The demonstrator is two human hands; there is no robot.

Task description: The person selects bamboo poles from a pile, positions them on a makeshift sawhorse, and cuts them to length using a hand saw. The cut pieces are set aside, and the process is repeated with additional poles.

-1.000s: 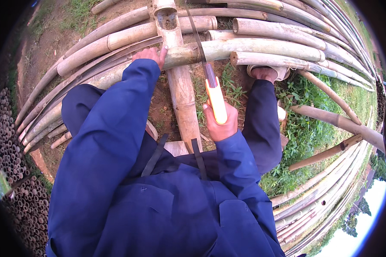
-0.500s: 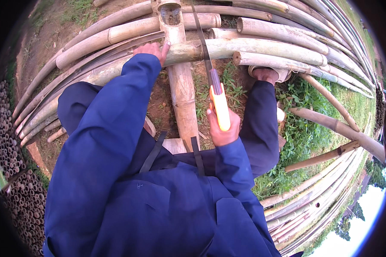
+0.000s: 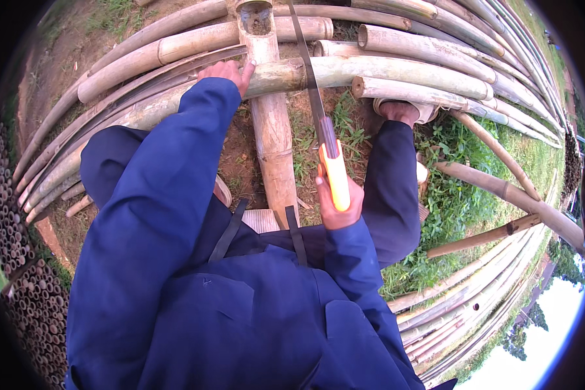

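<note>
My right hand (image 3: 342, 207) is closed around the yellow-orange handle of a handsaw (image 3: 335, 174). The saw's long dark blade runs away from me across a thick bamboo pole (image 3: 383, 70) lying crosswise, close to a node on it. Whether the teeth have cut into the pole cannot be made out. To the left of the blade, my left hand (image 3: 229, 73) presses on the same pole, thumb stretched out and the other fingers over its far side, partly hidden. Beneath the pole, an upright-running bamboo post (image 3: 274, 140) with a hollow notched end (image 3: 256, 23) extends toward me.
Several more bamboo poles (image 3: 429, 49) lie beyond, side by side. My right foot (image 3: 403, 112) is beside a cut pole end. Crossed bamboo supports (image 3: 510, 188) stand at the right above green plants (image 3: 461, 195). Stacked bamboo pieces (image 3: 36, 318) fill the left edge.
My right hand and the saw have drawn slightly back toward me. My left hand stays on the pole. The whole view has shifted a little.
</note>
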